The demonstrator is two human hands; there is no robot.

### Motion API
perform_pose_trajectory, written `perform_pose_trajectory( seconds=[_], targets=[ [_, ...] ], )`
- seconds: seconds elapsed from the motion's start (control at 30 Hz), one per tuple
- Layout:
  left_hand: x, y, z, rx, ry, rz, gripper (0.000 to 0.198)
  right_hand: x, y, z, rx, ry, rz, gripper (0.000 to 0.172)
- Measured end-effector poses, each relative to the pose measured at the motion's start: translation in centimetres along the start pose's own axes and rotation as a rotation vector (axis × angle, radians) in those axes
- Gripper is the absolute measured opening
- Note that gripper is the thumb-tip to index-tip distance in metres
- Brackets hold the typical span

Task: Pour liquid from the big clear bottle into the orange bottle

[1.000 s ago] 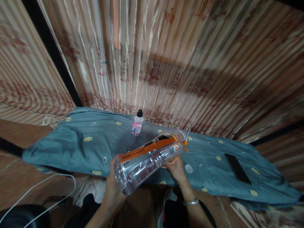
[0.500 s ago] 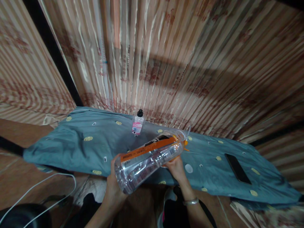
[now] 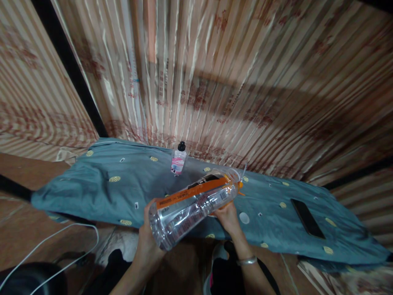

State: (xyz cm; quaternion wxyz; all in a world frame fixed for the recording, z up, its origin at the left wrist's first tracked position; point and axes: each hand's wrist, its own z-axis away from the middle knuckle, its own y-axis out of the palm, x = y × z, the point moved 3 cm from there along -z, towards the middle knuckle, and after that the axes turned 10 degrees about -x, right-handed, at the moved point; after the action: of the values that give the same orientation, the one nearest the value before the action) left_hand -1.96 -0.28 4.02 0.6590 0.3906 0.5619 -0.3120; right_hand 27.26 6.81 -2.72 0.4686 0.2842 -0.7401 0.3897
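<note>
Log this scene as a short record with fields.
left grip: clasps the base end of the clear bottle
right grip: holds the neck end from below
bottle pose: tilted almost sideways, orange label up
surface: blue-grey patterned cloth
on it: small black-capped bottle upright; dark phone flat; white disc
lower left: white cable
</note>
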Motion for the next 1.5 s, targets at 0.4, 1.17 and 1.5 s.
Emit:
perform_pose_trajectory(
  seconds=[0.4, 1.17, 1.5],
  targets=[
    [1.2, 0.0, -0.5, -0.017, 0.002, 0.023, 0.082, -0.4, 0.1, -0.1, 0.011, 0.016, 0.007, 0.054],
    [-0.2, -0.1, -0.4, 0.006, 0.094, -0.034, 0.08, -0.8, 0.1, -0.1, -0.004, 0.004, 0.044, 0.055],
    [-0.5, -0.3, -0.3, -0.004, 0.051, -0.039, 0.081, -1.1, 0.1, 0.0, -0.018, 0.017, 0.05, 0.059]
  ],
)
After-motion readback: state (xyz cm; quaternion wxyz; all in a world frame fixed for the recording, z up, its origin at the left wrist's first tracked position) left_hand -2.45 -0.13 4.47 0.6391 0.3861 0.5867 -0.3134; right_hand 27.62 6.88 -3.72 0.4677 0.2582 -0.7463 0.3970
